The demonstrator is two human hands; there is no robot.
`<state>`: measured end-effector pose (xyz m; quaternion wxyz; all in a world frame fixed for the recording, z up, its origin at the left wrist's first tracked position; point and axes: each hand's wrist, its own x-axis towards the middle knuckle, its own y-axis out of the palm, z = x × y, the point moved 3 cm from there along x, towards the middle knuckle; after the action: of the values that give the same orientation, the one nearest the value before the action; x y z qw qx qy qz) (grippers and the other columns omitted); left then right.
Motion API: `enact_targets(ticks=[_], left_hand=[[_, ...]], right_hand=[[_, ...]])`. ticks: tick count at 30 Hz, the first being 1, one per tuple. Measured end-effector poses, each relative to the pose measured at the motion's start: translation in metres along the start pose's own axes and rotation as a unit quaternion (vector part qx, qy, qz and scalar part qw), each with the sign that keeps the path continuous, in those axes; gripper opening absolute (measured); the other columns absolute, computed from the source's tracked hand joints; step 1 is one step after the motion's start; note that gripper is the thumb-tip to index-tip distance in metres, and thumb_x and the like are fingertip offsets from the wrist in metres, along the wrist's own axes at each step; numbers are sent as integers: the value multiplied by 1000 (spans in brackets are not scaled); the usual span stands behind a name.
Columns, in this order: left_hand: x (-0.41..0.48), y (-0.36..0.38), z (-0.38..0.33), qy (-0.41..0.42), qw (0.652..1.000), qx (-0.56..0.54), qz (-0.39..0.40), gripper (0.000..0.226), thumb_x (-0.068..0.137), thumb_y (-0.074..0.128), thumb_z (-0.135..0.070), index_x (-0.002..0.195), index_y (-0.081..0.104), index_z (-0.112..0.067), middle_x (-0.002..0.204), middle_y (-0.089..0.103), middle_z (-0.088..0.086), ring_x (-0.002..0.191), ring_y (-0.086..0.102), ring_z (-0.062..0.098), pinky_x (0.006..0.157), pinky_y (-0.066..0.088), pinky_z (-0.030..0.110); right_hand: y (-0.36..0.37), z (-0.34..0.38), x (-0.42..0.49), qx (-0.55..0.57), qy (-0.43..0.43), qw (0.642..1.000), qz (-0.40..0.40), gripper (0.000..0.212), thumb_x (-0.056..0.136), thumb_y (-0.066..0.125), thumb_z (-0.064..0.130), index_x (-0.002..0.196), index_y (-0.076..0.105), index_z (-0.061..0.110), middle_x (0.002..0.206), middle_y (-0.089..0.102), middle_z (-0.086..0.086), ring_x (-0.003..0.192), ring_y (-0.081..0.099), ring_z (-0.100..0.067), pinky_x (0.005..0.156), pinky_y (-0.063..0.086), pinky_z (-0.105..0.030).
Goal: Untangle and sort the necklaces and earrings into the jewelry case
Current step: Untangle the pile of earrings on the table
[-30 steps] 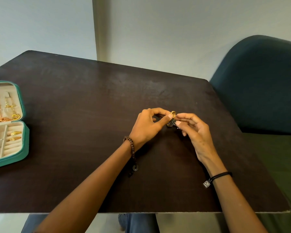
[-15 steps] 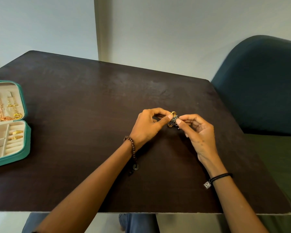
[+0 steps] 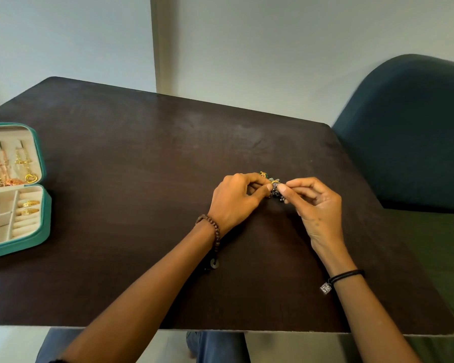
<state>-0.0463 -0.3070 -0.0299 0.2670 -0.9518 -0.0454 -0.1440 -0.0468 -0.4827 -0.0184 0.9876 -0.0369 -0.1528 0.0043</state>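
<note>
- Your left hand [image 3: 235,199] and right hand [image 3: 316,205] both pinch the tangled jewelry cluster [image 3: 274,186], held between them above the table [image 3: 142,158].
- The cluster sits well right of the open jewelry case [image 3: 41,163].
- Your left hand is nearer the case, so it likely makes the carry.

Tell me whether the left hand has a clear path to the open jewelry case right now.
Probably yes, once freed: bare table lies between the left hand and the jewelry case, but that hand is pinching the tangled jewelry with the right hand.
</note>
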Motion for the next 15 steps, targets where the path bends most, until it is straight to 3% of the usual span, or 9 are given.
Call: enact_targets(ticks=[3, 6, 9, 11, 15], left_hand=[[-1, 1, 2, -15, 1000, 3, -1, 14, 95, 62, -36, 95, 75, -29, 65, 65, -18, 48, 50, -9, 54, 36, 19], [1, 2, 4, -23, 1000, -16, -7, 15, 95, 61, -35, 94, 75, -28, 72, 70, -14, 50, 51, -5, 57, 46, 24], [3, 1, 6, -32, 999, -26, -10, 16, 96, 60, -32, 95, 75, -25, 77, 73, -13, 56, 55, -3, 68, 57, 32], [3, 1, 7, -36, 999, -29, -9, 17, 96, 60, -33, 98, 75, -25, 80, 74, -13, 62, 59, -1, 73, 59, 35], [3, 1, 5, -37, 999, -27, -10, 18, 95, 60, -37, 98, 75, -27, 81, 74, -14, 69, 66, 1, 72, 60, 37]], right_hand=[[0, -1, -1, -19, -4, 1000, 1, 15, 86, 80, 14, 97, 73, 7, 82, 78, -8, 66, 68, -10, 55, 46, -15], [0, -2, -2, -38, -8, 999, 9, 13, 90, 78, 21, 99, 74, 14, 89, 79, -4, 75, 72, -18, 50, 43, -23], [1, -1, -1, -44, -16, 999, 11, 13, 89, 78, 19, 100, 75, 13, 98, 79, -2, 79, 73, -19, 52, 45, -20], [2, -2, -1, -62, -18, 998, 14, 14, 87, 80, 17, 100, 75, 14, 100, 78, -1, 81, 72, -16, 56, 47, -18], [2, -5, -1, -84, -9, 996, 21, 16, 87, 80, 23, 102, 75, 21, 93, 77, -1, 77, 69, -16, 57, 46, -32]])
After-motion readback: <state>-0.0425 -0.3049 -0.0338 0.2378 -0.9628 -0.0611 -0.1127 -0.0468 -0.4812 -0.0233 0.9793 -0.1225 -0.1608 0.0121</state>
